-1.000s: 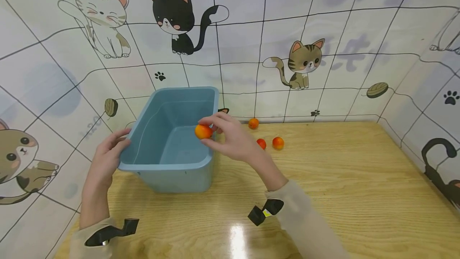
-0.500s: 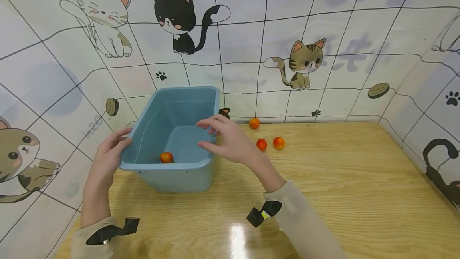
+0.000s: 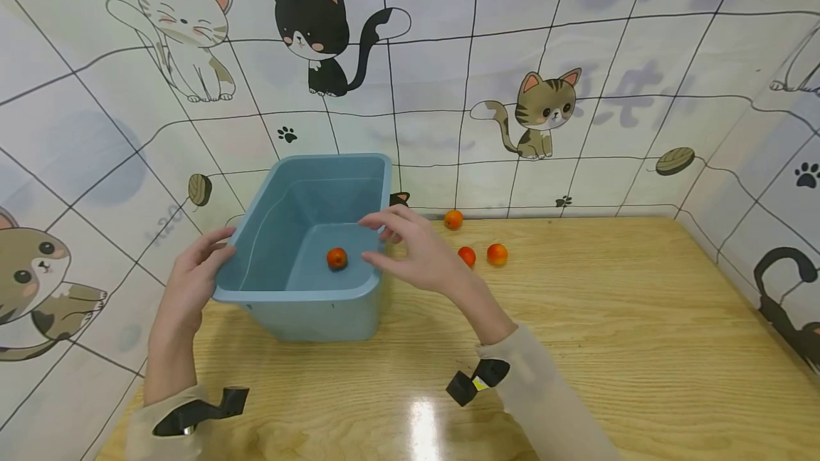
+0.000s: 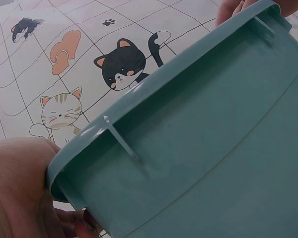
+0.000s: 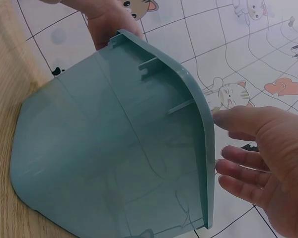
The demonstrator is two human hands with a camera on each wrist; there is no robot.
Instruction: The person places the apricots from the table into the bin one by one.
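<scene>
A blue plastic tub (image 3: 291,296) stands at the table's left, against the wall. One small orange-red fruit (image 3: 337,258) lies on its floor, near the right side. My right hand (image 3: 391,240) hovers over the tub's right rim with fingers spread and nothing in it; the right wrist view shows that hand (image 5: 228,144) just beside the rim (image 5: 201,114). My left hand (image 3: 192,276) holds the tub's front-left corner. In the left wrist view, my left hand (image 4: 20,188) wraps around the rim (image 4: 104,131), with its fingertips under it.
Three more small orange fruits lie on the wooden table to the tub's right: one by the wall (image 3: 453,219) and two side by side (image 3: 467,256) (image 3: 496,254). Cat-patterned walls enclose the table at the back and both sides.
My right hand let go of the fruit it pinched over the tub. The fruit dropped in, rolled toward the front left, then back toward the right. The left hand stayed put.
</scene>
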